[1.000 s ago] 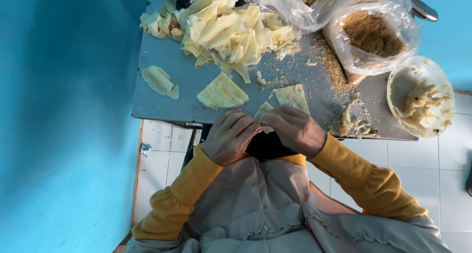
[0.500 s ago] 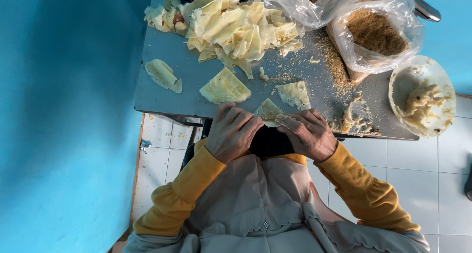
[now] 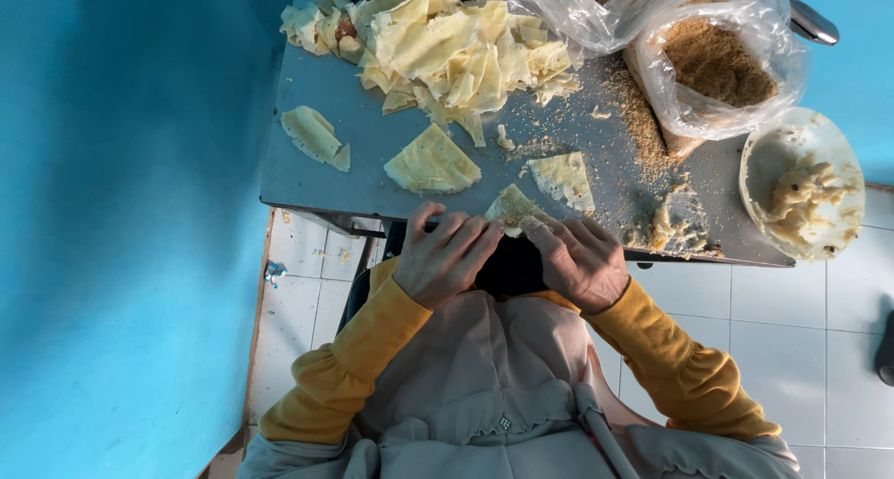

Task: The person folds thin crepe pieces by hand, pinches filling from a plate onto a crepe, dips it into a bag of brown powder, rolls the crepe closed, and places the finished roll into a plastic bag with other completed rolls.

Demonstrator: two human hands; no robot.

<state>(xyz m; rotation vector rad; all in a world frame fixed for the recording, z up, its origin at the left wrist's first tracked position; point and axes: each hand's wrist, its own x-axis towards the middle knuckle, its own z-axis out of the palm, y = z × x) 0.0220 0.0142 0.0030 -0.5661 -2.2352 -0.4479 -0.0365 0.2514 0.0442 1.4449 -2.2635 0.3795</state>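
My left hand (image 3: 445,254) and my right hand (image 3: 581,259) meet at the near edge of a blue-grey table (image 3: 317,176). Together their fingers pinch one pale yellow thin wrapper piece (image 3: 512,205), which is partly folded between them. Just beyond lie a triangular wrapper piece (image 3: 432,161), another piece (image 3: 562,177) to its right, and a folded one (image 3: 315,134) at the left. A big heap of wrapper pieces (image 3: 447,46) covers the far side. Yellow sleeves cover both forearms.
A clear bag of brown crumbs (image 3: 717,65) stands at the right back, with crumbs spilled beside it. A white bowl with pale filling (image 3: 805,186) sits at the right edge. A dollop of filling (image 3: 672,224) lies on the table. Blue wall to the left, white tiled floor below.
Both hands have shifted slightly forward onto the table edge, and the wrapper piece now shows more between the fingertips. The other pieces lie where they were.
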